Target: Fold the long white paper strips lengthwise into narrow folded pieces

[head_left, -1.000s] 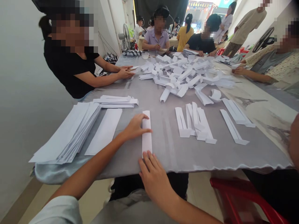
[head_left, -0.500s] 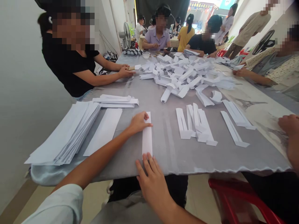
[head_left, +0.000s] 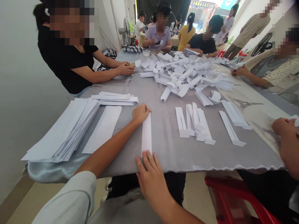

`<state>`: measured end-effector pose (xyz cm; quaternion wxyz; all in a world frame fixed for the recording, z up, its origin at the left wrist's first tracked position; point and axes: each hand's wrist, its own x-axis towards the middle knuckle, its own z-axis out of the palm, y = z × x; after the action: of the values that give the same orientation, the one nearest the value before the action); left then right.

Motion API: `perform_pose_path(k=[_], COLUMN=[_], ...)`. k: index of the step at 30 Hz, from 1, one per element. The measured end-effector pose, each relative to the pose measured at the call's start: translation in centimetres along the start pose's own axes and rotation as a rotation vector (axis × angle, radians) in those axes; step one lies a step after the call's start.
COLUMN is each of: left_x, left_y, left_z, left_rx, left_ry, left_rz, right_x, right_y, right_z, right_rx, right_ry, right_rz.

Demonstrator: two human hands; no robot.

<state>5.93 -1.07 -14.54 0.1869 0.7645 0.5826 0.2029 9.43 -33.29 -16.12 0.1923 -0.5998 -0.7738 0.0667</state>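
A narrow folded white paper strip (head_left: 146,133) lies lengthwise on the grey tablecloth (head_left: 168,155) in front of me. My left hand (head_left: 140,113) rests on the strip's far end with fingers curled and pressed on the paper. My right hand (head_left: 150,175) presses the near end at the table's edge, fingers stretched flat. A single flat white sheet (head_left: 103,128) lies just left of the strip, beside a thick stack of white sheets (head_left: 64,132).
Several folded strips (head_left: 195,124) lie to the right, and a large heap of folded paper pieces (head_left: 184,74) fills the table's middle. A person in black (head_left: 70,62) sits at left; another person's hand (head_left: 286,137) is at right. A red stool (head_left: 233,199) stands below.
My left hand has slid along the strip away from me, from its middle to its far end. My right hand has stayed at the near end.
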Motion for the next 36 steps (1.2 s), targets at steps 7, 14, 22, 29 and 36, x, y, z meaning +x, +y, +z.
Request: perform_pose_path(k=[7, 14, 22, 29, 36], left_x=[-0.7, -0.8, -0.8, -1.0, -2.8], left_y=[0.3, 0.1, 0.4, 0.3, -0.8], left_z=[0.6, 0.9, 1.0, 0.4, -2.6], left_rx=[0.06, 0.068, 0.02, -0.085, -0.242], left_ry=[0.033, 0.029, 0.03, 0.031, -0.009], left_rz=[0.054, 0.089, 0.058, 0.056, 0.113], right_x=[3.1, 5.9, -0.6, -2.8, -1.0], right_y=[1.1, 3.6, 0.9, -0.6, 0.3], right_z=[-2.4, -1.2, -0.9, -1.8, -2.3], right_rx=[0.244, 0.145, 0.038, -0.008, 0.068], right_ry=[0.038, 0.017, -0.009, 0.021, 0.123], right_rz=[0.048, 0.128, 0.073, 0.045, 0.03])
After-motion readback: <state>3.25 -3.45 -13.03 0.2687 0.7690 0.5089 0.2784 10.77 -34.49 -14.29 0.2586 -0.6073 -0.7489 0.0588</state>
